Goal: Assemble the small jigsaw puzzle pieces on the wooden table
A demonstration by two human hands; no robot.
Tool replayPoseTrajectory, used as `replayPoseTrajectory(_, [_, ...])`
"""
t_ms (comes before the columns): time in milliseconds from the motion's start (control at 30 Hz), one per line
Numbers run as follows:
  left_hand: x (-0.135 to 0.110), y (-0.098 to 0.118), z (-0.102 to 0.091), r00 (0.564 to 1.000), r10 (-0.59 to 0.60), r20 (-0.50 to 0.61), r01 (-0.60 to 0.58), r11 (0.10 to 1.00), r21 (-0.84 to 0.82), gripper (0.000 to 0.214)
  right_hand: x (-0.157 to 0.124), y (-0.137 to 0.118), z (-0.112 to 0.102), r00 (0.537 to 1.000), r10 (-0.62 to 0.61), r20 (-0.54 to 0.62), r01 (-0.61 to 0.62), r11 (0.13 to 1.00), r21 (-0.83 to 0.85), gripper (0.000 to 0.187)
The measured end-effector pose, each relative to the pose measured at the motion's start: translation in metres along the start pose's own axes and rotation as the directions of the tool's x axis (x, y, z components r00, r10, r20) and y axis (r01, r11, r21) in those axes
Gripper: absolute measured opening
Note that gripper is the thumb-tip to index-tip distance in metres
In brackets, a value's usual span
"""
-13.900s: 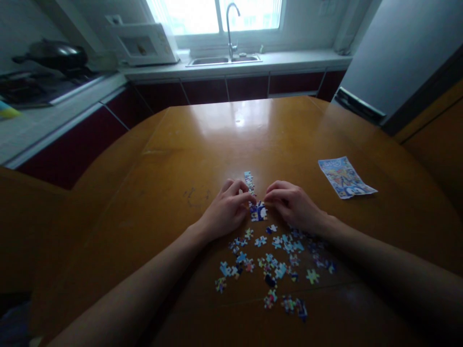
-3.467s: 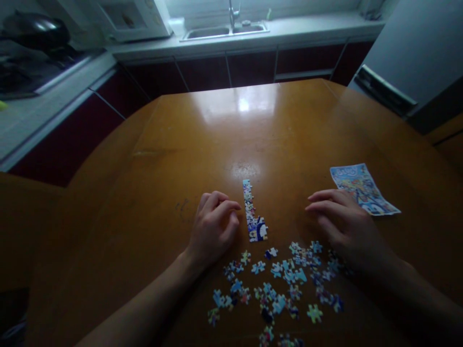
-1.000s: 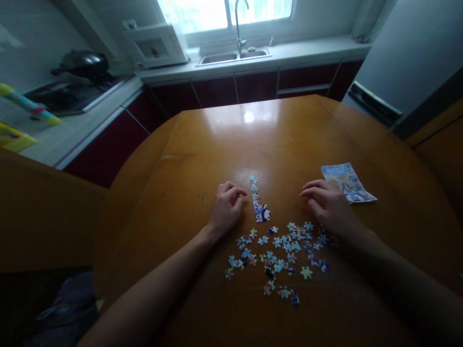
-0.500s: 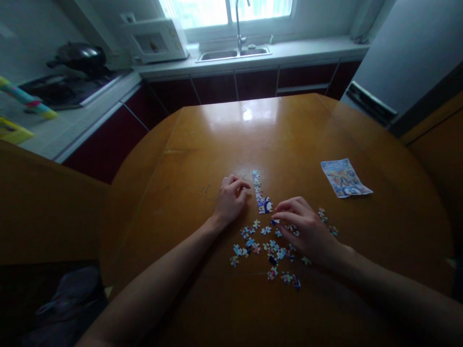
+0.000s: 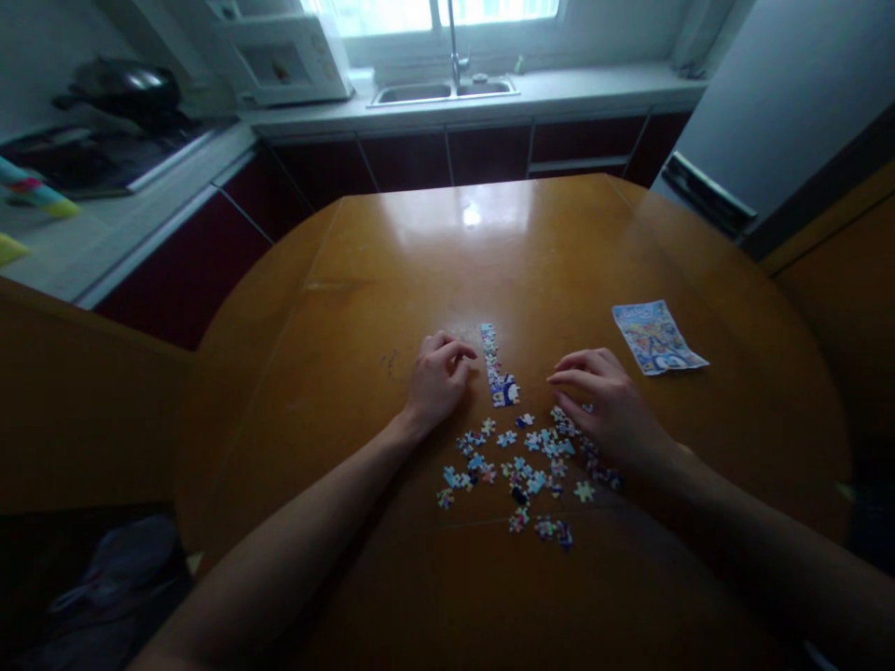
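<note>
My left hand (image 5: pixel 437 380) rests on the table, its fingers loosely bent and apart, with nothing visible in them. Just right of it lies a narrow L-shaped strip of joined jigsaw pieces (image 5: pixel 490 359), wider at its near end. My right hand (image 5: pixel 607 403) hovers on the other side of the strip, thumb and fingers apart and holding nothing that I can see. Beneath and beside it are loose jigsaw pieces (image 5: pixel 536 482), some partly hidden by the hand. One dark blue and white jigsaw piece (image 5: pixel 524 421) lies just below the strip's near end.
A creased printed picture sheet (image 5: pixel 659 337) lies at the right of the wooden table (image 5: pixel 392 280). Beyond the table are a counter with a sink (image 5: pixel 447 91), a microwave (image 5: pixel 283 61) and a stove with a dark pan (image 5: pixel 126 89). A fridge (image 5: pixel 776 121) stands at right.
My right hand has moved right and away from me, leaving the dark blue and white piece on the table. My left hand stays beside the strip. The view has shifted slightly.
</note>
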State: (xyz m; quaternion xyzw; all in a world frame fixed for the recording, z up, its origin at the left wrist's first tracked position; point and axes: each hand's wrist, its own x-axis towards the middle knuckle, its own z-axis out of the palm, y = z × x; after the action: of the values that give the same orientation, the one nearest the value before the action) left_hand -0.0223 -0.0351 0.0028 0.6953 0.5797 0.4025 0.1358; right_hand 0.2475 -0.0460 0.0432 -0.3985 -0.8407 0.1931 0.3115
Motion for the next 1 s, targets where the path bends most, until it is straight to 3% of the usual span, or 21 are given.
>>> replayPoseTrajectory(133, [0.0, 0.001, 0.0, 1.0, -0.009, 0.014, 0.009, 1.0, -0.002, 0.018, -0.011, -0.021, 0.014, 0.996, -0.047, 0.073, 0.043, 0.998, 0.05, 0.013])
replayPoseTrajectory(267, [0.0, 0.001, 0.001, 1.0, -0.013, 0.008, 0.013, 1.0, 0.002, 0.018, -0.025, -0.048, 0.037, 0.957, -0.163, 0.242, 0.142, 0.985, 0.101, 0.009])
replayPoseTrajectory(367, [0.0, 0.001, 0.001, 1.0, -0.006, 0.0, 0.006, 1.0, 0.003, 0.019, -0.029, -0.057, 0.048, 0.939, -0.188, 0.287, 0.174, 0.982, 0.077, 0.01])
replayPoseTrajectory(733, [-0.001, 0.0, 0.002, 1.0, -0.002, 0.0, 0.002, 1.0, 0.004, 0.018, -0.036, -0.054, 0.065, 0.931, -0.219, 0.292, 0.213, 0.976, 0.053, 0.012])
replayPoseTrajectory(867, [-0.002, 0.001, 0.001, 1.0, 0.003, 0.01, -0.003, 1.0, 0.011, 0.018, -0.024, -0.049, 0.052, 0.95, -0.205, 0.236, 0.189, 0.978, 0.09, 0.011])
replayPoseTrajectory(1000, [-0.002, 0.004, 0.0, 0.998, 0.037, 0.044, -0.038, 0.999, 0.024, 0.017, 0.005, -0.025, 0.032, 0.983, -0.129, 0.132, 0.122, 0.991, 0.059, 0.008])
